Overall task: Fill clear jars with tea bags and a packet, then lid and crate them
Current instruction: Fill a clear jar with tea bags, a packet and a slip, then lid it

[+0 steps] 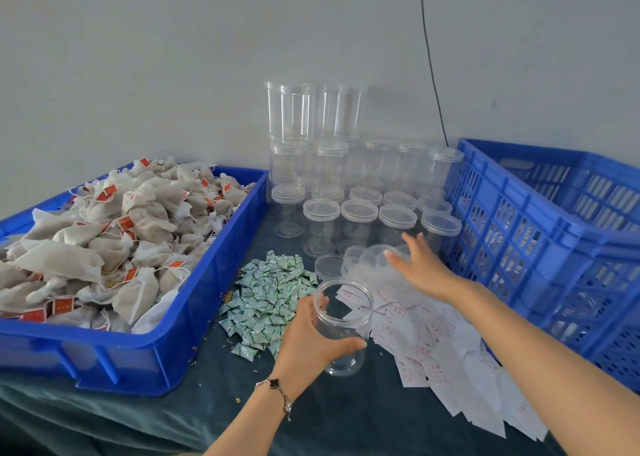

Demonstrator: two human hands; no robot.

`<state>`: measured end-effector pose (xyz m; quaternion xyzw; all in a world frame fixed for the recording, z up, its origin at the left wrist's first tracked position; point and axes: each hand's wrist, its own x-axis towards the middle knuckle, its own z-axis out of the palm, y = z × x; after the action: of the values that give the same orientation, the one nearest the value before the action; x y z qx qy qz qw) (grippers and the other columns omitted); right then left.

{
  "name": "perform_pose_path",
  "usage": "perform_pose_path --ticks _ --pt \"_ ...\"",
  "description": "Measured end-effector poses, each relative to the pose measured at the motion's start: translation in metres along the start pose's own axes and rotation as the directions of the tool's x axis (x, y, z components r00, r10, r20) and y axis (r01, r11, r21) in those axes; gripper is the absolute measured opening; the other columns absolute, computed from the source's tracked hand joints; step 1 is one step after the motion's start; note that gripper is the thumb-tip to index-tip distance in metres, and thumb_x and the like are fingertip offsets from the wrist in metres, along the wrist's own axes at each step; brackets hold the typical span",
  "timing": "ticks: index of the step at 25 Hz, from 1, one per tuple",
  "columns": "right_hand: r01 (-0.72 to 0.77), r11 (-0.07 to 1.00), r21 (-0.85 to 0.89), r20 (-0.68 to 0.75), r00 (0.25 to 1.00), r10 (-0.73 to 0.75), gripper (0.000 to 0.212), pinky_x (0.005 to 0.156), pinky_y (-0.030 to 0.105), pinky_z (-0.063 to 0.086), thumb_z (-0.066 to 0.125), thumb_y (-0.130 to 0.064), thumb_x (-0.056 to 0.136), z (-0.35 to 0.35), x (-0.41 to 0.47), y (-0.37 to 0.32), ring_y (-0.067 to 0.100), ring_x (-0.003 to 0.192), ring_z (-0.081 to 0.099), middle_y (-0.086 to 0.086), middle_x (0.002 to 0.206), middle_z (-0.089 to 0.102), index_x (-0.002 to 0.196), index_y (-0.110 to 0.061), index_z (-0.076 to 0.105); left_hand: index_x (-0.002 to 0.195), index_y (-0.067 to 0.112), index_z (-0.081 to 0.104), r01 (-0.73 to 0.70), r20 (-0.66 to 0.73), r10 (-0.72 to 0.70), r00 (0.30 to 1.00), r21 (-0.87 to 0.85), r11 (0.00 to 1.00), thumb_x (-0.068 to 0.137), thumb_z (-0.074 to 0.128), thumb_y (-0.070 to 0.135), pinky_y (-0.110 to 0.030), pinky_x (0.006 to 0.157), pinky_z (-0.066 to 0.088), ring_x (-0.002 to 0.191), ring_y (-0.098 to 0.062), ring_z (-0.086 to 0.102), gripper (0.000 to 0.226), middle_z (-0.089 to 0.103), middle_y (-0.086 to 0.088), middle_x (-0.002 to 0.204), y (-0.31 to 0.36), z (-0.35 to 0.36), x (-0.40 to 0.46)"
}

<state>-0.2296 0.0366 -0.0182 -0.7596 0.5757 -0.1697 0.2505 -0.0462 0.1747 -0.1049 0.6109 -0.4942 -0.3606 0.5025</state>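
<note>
My left hand (308, 341) grips an open, empty clear jar (343, 327) standing on the dark cloth in front of me. My right hand (415, 265) reaches forward with fingers spread over several loose clear lids (329, 265); it holds nothing. A blue tray (166, 344) on the left is heaped with tea bags (114, 244) with red tags. A pile of small green-white packets (270, 299) lies between the tray and the jar. The blue slotted crate (540, 247) stands at the right.
Lidded empty clear jars (356, 213) stand in rows and stacks against the back wall. White paper slips with red print (436, 351) are strewn right of the held jar. A black cable (433, 67) hangs down the wall.
</note>
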Motion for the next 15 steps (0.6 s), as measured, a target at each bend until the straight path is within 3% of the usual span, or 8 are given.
perform_pose_path --ticks 4,6,8,11,15 --pt "0.172 0.962 -0.21 0.156 0.978 -0.141 0.06 0.112 0.036 0.022 0.044 -0.052 0.093 -0.016 -0.006 -0.027 0.021 0.143 0.019 0.002 0.158 0.007 0.144 -0.021 0.033 0.099 0.042 0.044 0.011 -0.084 -0.008 0.996 0.04 0.999 0.042 0.086 0.057 -0.013 0.072 0.043 0.09 0.011 0.055 0.073 0.056 0.025 0.1 0.029 -0.021 0.011" --pt "0.283 0.923 -0.259 0.18 0.953 -0.242 0.051 0.109 0.031 0.024 0.048 -0.046 0.093 -0.024 -0.005 -0.061 0.018 0.14 0.027 0.002 0.155 0.022 0.138 -0.02 0.044 0.102 0.042 0.039 0.004 -0.147 0.007 0.989 0.077 0.997 0.051 0.087 0.053 -0.014 0.068 0.044 0.086 0.009 0.054 0.071 0.054 0.025 0.096 0.044 -0.038 0.024" --pt "0.386 0.874 -0.295 0.172 0.921 -0.349 0.042 0.103 0.029 0.031 0.05 -0.039 0.094 -0.026 0.0 -0.099 0.017 0.131 0.039 0.0 0.148 0.037 0.132 -0.02 0.05 0.115 0.036 0.038 -0.005 -0.217 0.027 0.976 0.101 0.995 0.058 0.086 0.05 -0.014 0.071 0.042 0.089 0.006 0.051 0.076 0.048 0.026 0.101 0.055 -0.055 0.038" --pt "0.507 0.811 -0.292 0.189 0.862 -0.471 0.034 0.098 0.03 0.037 0.052 -0.033 0.094 -0.015 0.011 -0.153 0.016 0.12 0.048 -0.004 0.136 0.049 0.126 -0.024 0.055 0.134 0.022 0.038 0.028 -0.272 0.023 0.962 0.184 0.983 0.063 0.083 0.049 -0.017 0.083 0.036 0.102 -0.003 0.04 0.089 0.037 0.01 0.127 0.053 -0.078 0.057" --pt "0.634 0.726 -0.266 0.259 0.772 -0.58 0.031 0.088 0.025 0.039 0.052 -0.028 0.094 0.028 0.038 -0.209 0.013 0.112 0.052 -0.004 0.128 0.055 0.125 -0.024 0.057 0.138 0.023 0.036 0.072 -0.313 -0.026 0.949 0.134 0.988 0.062 0.083 0.052 -0.015 0.082 0.038 0.107 -0.003 0.042 0.094 0.036 0.008 0.128 0.028 -0.084 0.063"
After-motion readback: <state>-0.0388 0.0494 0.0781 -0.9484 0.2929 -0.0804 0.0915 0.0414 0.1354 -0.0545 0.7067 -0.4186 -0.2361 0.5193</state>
